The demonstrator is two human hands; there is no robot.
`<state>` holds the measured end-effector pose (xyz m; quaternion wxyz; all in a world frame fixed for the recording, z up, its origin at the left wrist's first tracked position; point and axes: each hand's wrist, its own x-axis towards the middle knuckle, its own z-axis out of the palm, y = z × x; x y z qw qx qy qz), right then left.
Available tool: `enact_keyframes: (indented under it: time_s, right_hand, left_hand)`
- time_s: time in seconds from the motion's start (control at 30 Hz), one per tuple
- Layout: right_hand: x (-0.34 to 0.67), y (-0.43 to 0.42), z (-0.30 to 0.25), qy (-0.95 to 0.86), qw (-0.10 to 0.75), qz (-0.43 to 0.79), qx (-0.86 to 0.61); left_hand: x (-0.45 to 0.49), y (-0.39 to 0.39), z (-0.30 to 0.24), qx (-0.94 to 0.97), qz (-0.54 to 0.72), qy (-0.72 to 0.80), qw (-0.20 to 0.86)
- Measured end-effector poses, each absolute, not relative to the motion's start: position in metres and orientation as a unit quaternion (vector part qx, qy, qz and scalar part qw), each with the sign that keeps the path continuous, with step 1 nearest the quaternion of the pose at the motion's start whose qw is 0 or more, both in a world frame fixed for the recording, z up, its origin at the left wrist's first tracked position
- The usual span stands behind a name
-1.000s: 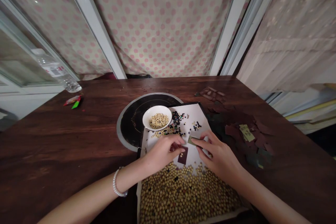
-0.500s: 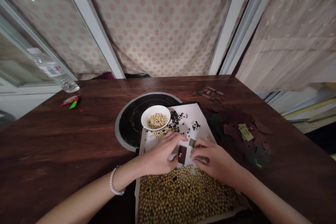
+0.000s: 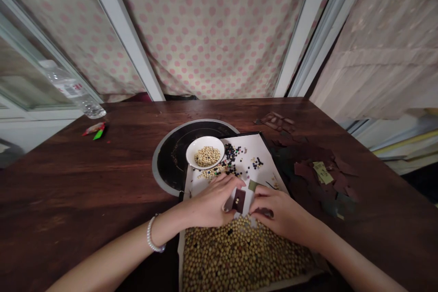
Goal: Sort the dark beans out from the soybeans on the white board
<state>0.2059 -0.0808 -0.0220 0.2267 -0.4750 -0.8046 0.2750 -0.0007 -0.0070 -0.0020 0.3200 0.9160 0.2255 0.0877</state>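
Note:
My left hand [image 3: 219,200] curves around the left side of a small dark red rectangular piece [image 3: 239,201], thumb and index finger apart. Two or so pale beads [image 3: 237,200] sit on that piece. Opposite it, my right hand [image 3: 278,210] has its fingers curled, thumb and index tips close together; whatever lies between them is too small to make out. A small green piece [image 3: 253,185] shows just beyond the right fingers. Below both hands, a thick layer of tan beads [image 3: 239,255] covers the near part of a white-lined tray [image 3: 251,143].
A white bowl [image 3: 189,153] of pale beads stands at the tray's far left, over a round black plate [image 3: 167,164]. Dark beads [image 3: 232,151] lie beside it. Dark red pieces [image 3: 308,169] with a yellow note [image 3: 322,172] are right; a plastic bottle [image 3: 73,89] and wrapper [image 3: 95,129] left.
My right fingertips have drawn closer together and slightly nearer the dark red piece. My left hand keeps nearly the same pose. The whole view has shifted slightly.

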Motion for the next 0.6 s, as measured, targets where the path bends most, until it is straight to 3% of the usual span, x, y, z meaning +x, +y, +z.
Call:
enact_keyframes:
  time_s: [0.43, 0.6]
  right_hand:
    - [0.203, -0.076, -0.015, -0.819, 0.180, 0.253, -0.483]
    - [0.198, -0.055, -0.009, -0.836, 0.167, 0.176, -0.493]
  left_hand:
    - [-0.001, -0.007, -0.011, 0.919, 0.107, 0.245, 0.291]
    - [-0.001, -0.006, -0.017, 0.916, 0.121, 0.263, 0.277]
